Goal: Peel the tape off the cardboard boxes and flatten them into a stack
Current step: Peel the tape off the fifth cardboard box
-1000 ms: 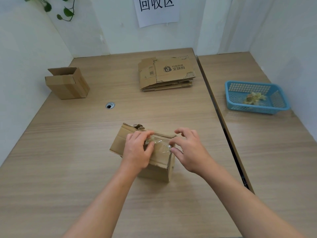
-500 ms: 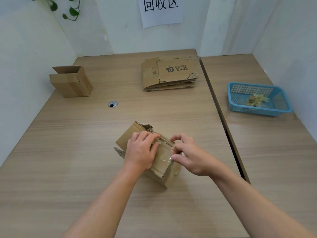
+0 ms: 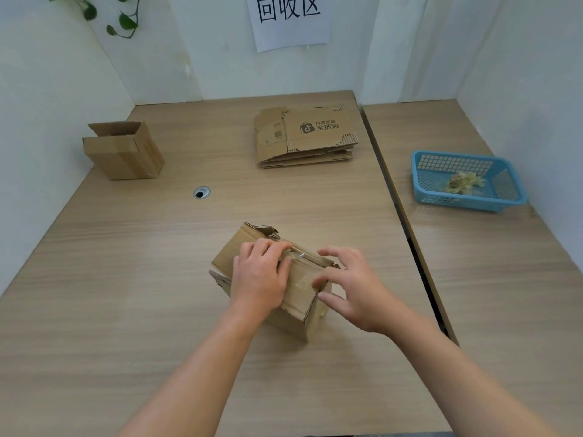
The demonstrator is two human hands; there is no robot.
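Observation:
A brown cardboard box (image 3: 299, 313) with torn flaps lies skewed on the near middle of the wooden table (image 3: 126, 279). Clear tape (image 3: 301, 277) runs across its top face. My left hand (image 3: 257, 279) lies on the box's top, fingers curled over the far edge at the tape's end. At the box's right end my right hand (image 3: 353, 288) has its fingers spread, and one fingertip touches the tape near the corner. The box's near side is hidden behind my hands.
Flattened boxes (image 3: 306, 137) are stacked at the back middle. An upright open box (image 3: 123, 152) stands at the back left. On the right table a blue basket (image 3: 457, 204) holds crumpled tape scraps (image 3: 462, 182). A cable hole (image 3: 201, 192) and the gap between the tables (image 3: 410, 234) break the surface.
The box has turned a little further, with its right corner toward me. My right hand has gone from pinching at the tape to spread fingers. My left hand has stayed on the top.

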